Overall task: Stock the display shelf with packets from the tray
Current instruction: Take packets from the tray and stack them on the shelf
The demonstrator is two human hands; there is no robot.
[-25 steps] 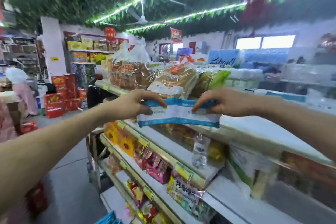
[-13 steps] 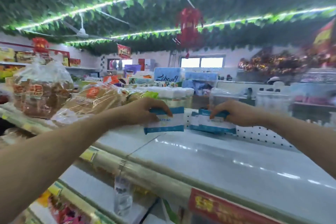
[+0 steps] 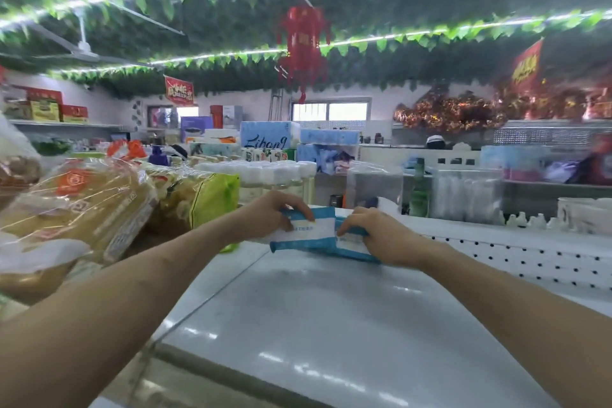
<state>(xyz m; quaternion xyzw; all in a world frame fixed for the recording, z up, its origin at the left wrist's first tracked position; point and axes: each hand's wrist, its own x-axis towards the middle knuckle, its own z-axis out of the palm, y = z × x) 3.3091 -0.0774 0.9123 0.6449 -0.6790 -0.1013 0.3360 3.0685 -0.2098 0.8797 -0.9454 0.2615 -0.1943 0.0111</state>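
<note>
The left hand point(image 3: 266, 215) pinches one blue-and-white soft plastic packet point(image 3: 309, 230); the right hand point(image 3: 381, 238) grips a second blue-and-white packet point(image 3: 352, 246) touching the first; both packets are at the rear of the white metal display shelf point(image 3: 314, 308). Risk: the overlapped edges may snag on release; a limp packet may topple towards the clear-bagged bread loaf point(image 3: 82, 205).

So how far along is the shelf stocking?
Early, it seems. Done: no blue-and-white packet stands on the white shelf on its own yet. In hand: the left hand grips the left packet and the right hand the right packet, overlapping, low near the shelf's back. Left: letting go, then fetching more; the tray is out of view.
</note>
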